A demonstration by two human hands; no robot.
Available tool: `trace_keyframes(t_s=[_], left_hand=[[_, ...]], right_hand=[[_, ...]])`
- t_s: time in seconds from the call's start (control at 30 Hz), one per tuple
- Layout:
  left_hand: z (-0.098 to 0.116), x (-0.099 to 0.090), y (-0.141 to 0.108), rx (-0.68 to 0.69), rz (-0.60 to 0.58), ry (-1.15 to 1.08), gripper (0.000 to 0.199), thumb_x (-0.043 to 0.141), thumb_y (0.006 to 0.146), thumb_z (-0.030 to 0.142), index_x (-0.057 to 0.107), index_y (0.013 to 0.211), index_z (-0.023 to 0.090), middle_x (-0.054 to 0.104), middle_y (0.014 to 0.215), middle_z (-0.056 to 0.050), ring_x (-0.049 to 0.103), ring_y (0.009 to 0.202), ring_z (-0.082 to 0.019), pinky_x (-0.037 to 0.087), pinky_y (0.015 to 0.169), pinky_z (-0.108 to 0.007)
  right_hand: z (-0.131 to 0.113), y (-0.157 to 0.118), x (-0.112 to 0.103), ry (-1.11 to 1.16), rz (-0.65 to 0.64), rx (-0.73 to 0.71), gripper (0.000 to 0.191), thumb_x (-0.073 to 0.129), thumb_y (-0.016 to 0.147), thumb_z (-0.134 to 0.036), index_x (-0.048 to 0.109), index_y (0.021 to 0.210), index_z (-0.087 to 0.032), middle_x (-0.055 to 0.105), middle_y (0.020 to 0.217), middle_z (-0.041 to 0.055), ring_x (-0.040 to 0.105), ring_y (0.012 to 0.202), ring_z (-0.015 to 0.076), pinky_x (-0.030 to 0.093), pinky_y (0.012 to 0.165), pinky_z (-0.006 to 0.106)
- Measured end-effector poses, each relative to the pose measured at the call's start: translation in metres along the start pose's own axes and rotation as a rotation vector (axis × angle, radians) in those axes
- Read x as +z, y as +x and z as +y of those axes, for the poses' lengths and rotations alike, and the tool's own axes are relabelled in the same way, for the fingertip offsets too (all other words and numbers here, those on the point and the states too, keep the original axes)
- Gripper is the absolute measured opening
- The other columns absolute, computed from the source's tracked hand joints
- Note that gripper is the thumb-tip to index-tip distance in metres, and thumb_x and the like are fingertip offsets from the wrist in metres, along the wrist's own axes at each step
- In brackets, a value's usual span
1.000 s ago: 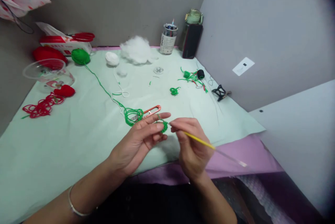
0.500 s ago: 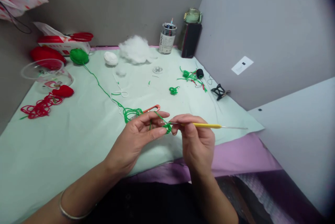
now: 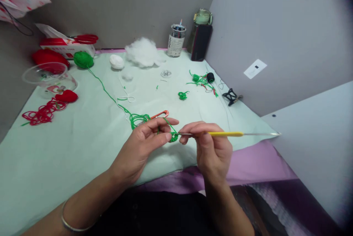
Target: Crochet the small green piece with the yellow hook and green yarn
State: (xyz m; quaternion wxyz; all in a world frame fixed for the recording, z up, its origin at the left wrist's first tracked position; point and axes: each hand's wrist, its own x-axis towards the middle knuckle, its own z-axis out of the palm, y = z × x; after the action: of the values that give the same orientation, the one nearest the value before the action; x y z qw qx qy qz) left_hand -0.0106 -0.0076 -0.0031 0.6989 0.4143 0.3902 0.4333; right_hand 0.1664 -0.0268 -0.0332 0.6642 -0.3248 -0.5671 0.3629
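My left hand (image 3: pixel 150 136) pinches a small green crochet piece (image 3: pixel 174 137) between thumb and fingers, with green yarn running over the raised index finger. My right hand (image 3: pixel 212 144) grips a crochet hook (image 3: pixel 226 133) with a yellow handle, held nearly level. The hook's thin metal tip reaches the edge of the green piece; whether it sits inside a loop I cannot tell. Loose coils of green yarn (image 3: pixel 139 120) lie just behind my left hand. They lead back to a green yarn ball (image 3: pixel 83 60). An orange-handled tool (image 3: pixel 162 114) lies partly hidden beside the coils.
At the left are a clear plastic tub (image 3: pixel 45 78), tangled red yarn (image 3: pixel 44 113) and a tissue box (image 3: pixel 82 50). White stuffing (image 3: pixel 143 52), a white yarn ball (image 3: pixel 117 61) and a pen holder (image 3: pixel 176 41) stand behind. Green scraps (image 3: pixel 182 95) and a black thread spool (image 3: pixel 210 77) lie right.
My right hand has moved to the right with the crochet hook, drawing its tip back toward the edge of the green piece. The green piece has shifted slightly left; my left hand is nearly still.
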Motion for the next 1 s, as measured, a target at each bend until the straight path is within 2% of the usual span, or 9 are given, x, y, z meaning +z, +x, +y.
trace_keyframes(t_s=[0.13,0.23,0.37,0.6,0.7,0.83,1.0], left_hand=[[-0.004,0.0,0.0,0.049,0.008,0.037,0.014,0.082,0.091,0.028,0.087,0.103,0.031,0.06,0.086,0.001,0.06,0.095,-0.018,0.046,0.095,-0.031],[-0.005,0.0,-0.001,0.077,0.031,0.091,0.014,0.081,0.092,0.026,0.086,0.104,0.03,0.062,0.087,0.0,0.063,0.097,-0.019,0.048,0.092,-0.03],[-0.005,0.001,-0.002,0.084,0.06,0.115,0.015,0.082,0.091,0.026,0.085,0.106,0.029,0.065,0.086,0.001,0.066,0.1,-0.02,0.05,0.093,-0.03],[-0.003,0.002,-0.003,0.088,0.088,0.116,0.015,0.084,0.089,0.026,0.086,0.103,0.028,0.068,0.087,0.0,0.067,0.097,-0.02,0.054,0.09,-0.031],[-0.003,0.005,-0.003,0.101,0.118,0.11,0.017,0.087,0.085,0.026,0.087,0.102,0.028,0.068,0.087,0.0,0.067,0.096,-0.019,0.055,0.092,-0.031],[-0.004,0.007,-0.003,0.098,0.135,0.069,0.025,0.092,0.079,0.027,0.086,0.104,0.027,0.072,0.092,-0.001,0.066,0.091,-0.018,0.057,0.09,-0.032],[-0.002,0.011,-0.005,0.112,0.186,0.122,0.026,0.089,0.082,0.024,0.086,0.108,0.027,0.074,0.094,-0.002,0.065,0.096,-0.019,0.054,0.093,-0.03]], right_hand=[[0.0,-0.005,0.0,-0.165,-0.031,-0.147,0.022,0.053,0.109,-0.018,0.074,0.115,-0.024,0.078,0.103,0.0051,0.074,0.082,0.0166,0.064,0.073,0.034],[0.0,-0.007,0.0,-0.258,-0.042,-0.206,0.021,0.054,0.109,-0.019,0.073,0.115,-0.025,0.079,0.098,0.0052,0.076,0.086,0.0196,0.065,0.072,0.037],[-0.002,-0.007,0.001,-0.314,-0.053,-0.236,0.022,0.053,0.109,-0.019,0.072,0.115,-0.026,0.08,0.098,0.0052,0.077,0.088,0.0213,0.065,0.071,0.038],[-0.001,-0.006,0.002,-0.395,-0.097,-0.324,0.025,0.052,0.109,-0.016,0.071,0.122,-0.025,0.08,0.098,0.0061,0.077,0.098,0.0222,0.066,0.078,0.039],[0.003,-0.009,0.003,-0.375,-0.066,-0.35,0.026,0.052,0.109,-0.016,0.071,0.125,-0.024,0.08,0.098,0.0066,0.077,0.101,0.0224,0.066,0.079,0.039],[0.006,-0.01,0.007,-0.339,-0.008,-0.306,0.025,0.052,0.109,-0.018,0.073,0.121,-0.025,0.08,0.099,0.0063,0.077,0.098,0.0221,0.067,0.078,0.039],[0.008,-0.011,0.009,-0.419,-0.013,-0.339,0.025,0.051,0.109,-0.019,0.073,0.12,-0.025,0.081,0.096,0.0067,0.079,0.094,0.0234,0.068,0.075,0.039]])
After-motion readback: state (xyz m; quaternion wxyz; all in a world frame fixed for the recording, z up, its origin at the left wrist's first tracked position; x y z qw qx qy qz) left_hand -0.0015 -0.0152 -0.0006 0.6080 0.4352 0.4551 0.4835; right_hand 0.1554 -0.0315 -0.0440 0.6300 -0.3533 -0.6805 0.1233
